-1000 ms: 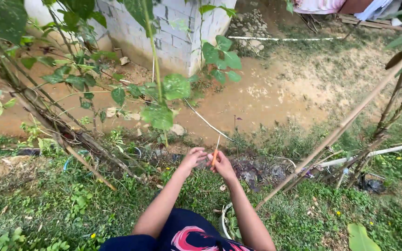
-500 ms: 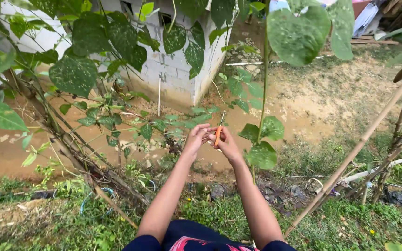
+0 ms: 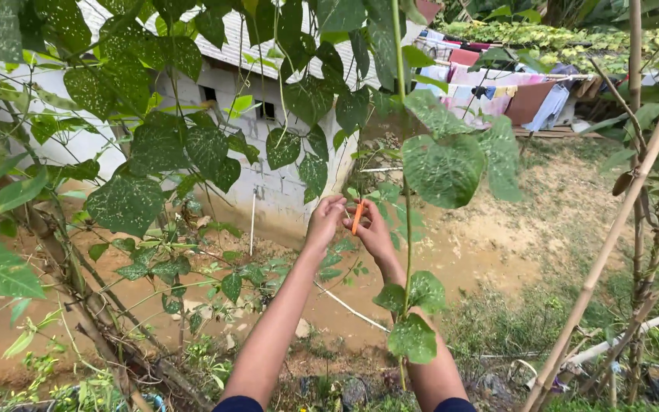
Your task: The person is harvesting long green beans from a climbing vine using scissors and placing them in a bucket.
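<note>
Your left hand (image 3: 325, 216) and right hand (image 3: 373, 229) are raised close together among the leaves, fingers pinched from both sides on a small orange tool (image 3: 357, 217), held upright between them. A thin green vine stem (image 3: 406, 252) with spotted leaves crosses in front of your right forearm. A bamboo stake (image 3: 612, 236) leans at right; a grey block building (image 3: 268, 152) stands behind.

The tool (image 3: 357, 216) between the hands is orange. The leaves (image 3: 442, 169) are green with pale speckles, the wall (image 3: 268, 179) whitish grey, the ground (image 3: 490, 244) muddy brown, and the pole (image 3: 612, 236) tan.
</note>
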